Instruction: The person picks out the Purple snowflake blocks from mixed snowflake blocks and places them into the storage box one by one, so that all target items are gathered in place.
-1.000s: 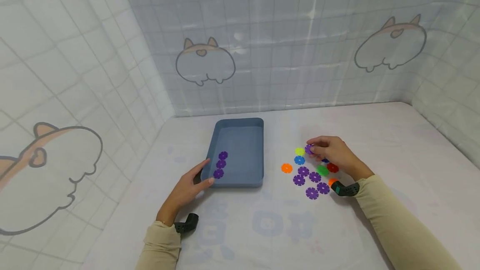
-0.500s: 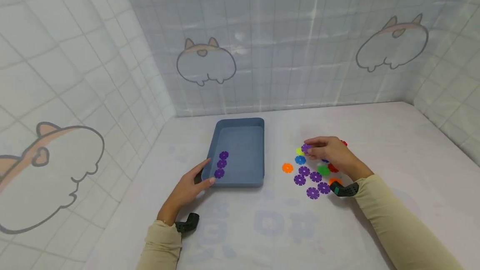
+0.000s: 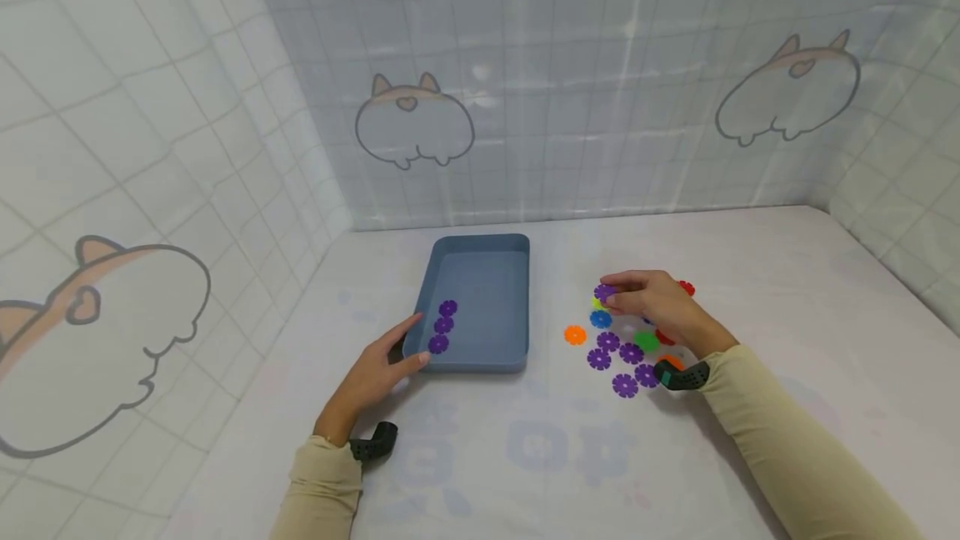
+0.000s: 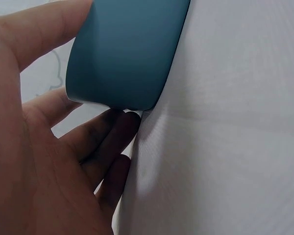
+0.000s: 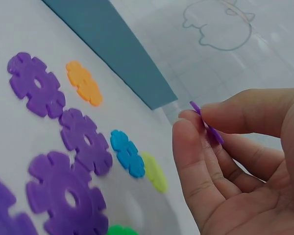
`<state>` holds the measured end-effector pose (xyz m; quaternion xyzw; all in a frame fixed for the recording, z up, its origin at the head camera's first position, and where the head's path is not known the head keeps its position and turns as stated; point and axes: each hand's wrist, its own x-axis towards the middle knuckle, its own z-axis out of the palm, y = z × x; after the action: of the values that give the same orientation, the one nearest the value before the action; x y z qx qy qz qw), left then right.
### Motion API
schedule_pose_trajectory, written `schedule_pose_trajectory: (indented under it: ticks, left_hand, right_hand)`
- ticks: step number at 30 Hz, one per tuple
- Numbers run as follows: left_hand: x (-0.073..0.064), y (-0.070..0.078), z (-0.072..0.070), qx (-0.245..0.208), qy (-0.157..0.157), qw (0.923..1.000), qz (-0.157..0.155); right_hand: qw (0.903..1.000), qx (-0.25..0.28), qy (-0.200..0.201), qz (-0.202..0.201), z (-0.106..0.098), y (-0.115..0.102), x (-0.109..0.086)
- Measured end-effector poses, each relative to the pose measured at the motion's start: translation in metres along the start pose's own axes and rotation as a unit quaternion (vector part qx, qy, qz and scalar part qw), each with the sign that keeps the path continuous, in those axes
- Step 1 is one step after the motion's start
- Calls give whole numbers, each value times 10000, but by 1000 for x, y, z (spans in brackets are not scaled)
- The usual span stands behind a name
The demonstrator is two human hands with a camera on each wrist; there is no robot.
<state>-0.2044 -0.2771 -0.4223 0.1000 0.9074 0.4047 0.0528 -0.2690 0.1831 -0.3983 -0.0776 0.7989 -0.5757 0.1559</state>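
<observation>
The tray [image 3: 491, 298] lies flat on the table [image 3: 517, 490] and serves as the reference. The left-hand grip [image 3: 369, 375] touches the tray's near left corner: thumb at the near rim, index finger at the left wall, fingers spread and not clenched. The right-hand grip [image 3: 658, 303] is raised to the right of the tray, pinching one purple disc [image 3: 604, 293] between thumb and fingers. Inside the tray, three further purple discs [image 3: 443, 325] form a row along its left wall. Right of the tray lie five loose purple discs [image 3: 632, 353]. The orange disc [image 3: 575, 335] is nearest the tray; the blue disc [image 3: 601, 319], green disc [image 3: 647, 342] and red disc [image 3: 686, 287] lie farther right of it.
</observation>
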Motion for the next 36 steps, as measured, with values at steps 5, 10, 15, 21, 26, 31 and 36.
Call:
schedule_pose_trajectory:
  ticks: [5, 10, 15, 21, 26, 31, 36]
  left_hand:
    - [0, 1, -1, -26, -3, 10000, 7]
    - [0, 0, 1, -5, 18, 10000, 52]
    - [0, -1, 3, 49, 37, 10000, 14]
    - [-2, -2, 3, 32, 64, 10000, 25]
    - [-1, -3, 2, 49, 75, 9999, 73]
    - [-1, -3, 3, 46, 86, 9999, 116]
    - [-1, -3, 3, 83, 79, 9998, 131]
  right_hand:
    - [9998, 164, -136, -62, 7, -4, 7]
    - [9989, 382, -236, -148, 16, -8, 14]
    - [9984, 473, -194, -233, 28, -12, 23]
    - [9978, 582, -208, -259, 43, -19, 32]
    - [9969, 703, -276, -223, 52, -26, 39]
    - [9946, 895, -368, -373, 60, -32, 43]
    - [9932, 1003, -392, -447, 67, -35, 49]
